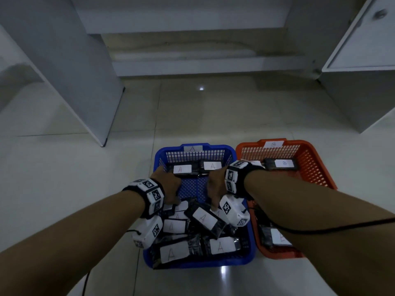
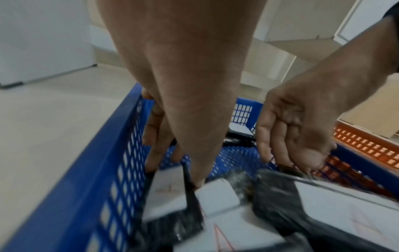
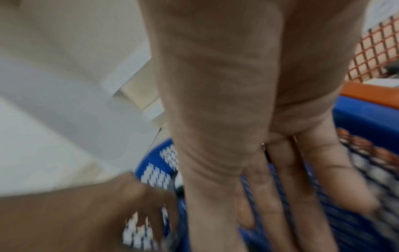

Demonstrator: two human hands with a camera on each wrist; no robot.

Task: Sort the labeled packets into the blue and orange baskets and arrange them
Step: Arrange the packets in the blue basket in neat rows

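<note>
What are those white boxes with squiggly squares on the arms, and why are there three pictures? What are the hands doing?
The white boxes are small cameras strapped to a person's wrists. One picture comes from a camera on the head, the other two from those wrist cameras. On the floor stand a blue basket holding packets marked A and an orange basket with packets marked B. The left hand and right hand reach down into the blue basket. Their fingers look straight, touching packets; neither plainly grips one.
</note>
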